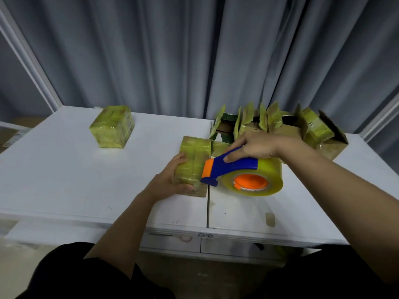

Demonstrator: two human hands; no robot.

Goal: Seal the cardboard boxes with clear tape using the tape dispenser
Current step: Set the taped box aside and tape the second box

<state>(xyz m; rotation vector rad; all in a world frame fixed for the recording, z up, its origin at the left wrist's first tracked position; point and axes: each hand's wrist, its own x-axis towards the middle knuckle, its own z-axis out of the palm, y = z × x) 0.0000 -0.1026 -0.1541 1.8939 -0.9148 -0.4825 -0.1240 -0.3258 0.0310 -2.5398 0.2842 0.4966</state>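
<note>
A small cardboard box (195, 154), heavily wrapped in yellowish clear tape, stands at the middle of the white table (64, 180). My left hand (172, 178) grips its near left side, fingers on top and thumb at the front. My right hand (257, 146) grips the blue and orange tape dispenser (228, 167) from above. Its orange front end touches the box's right side. The big clear tape roll (265, 175) with an orange core sits in the dispenser, close over the table.
A taped, closed box (112, 127) lies at the far left of the table. Several open boxes (280, 124) with raised flaps crowd the far right. A grey curtain hangs behind. A seam splits the table top in the middle; a tape scrap (270, 219) sticks near the front edge.
</note>
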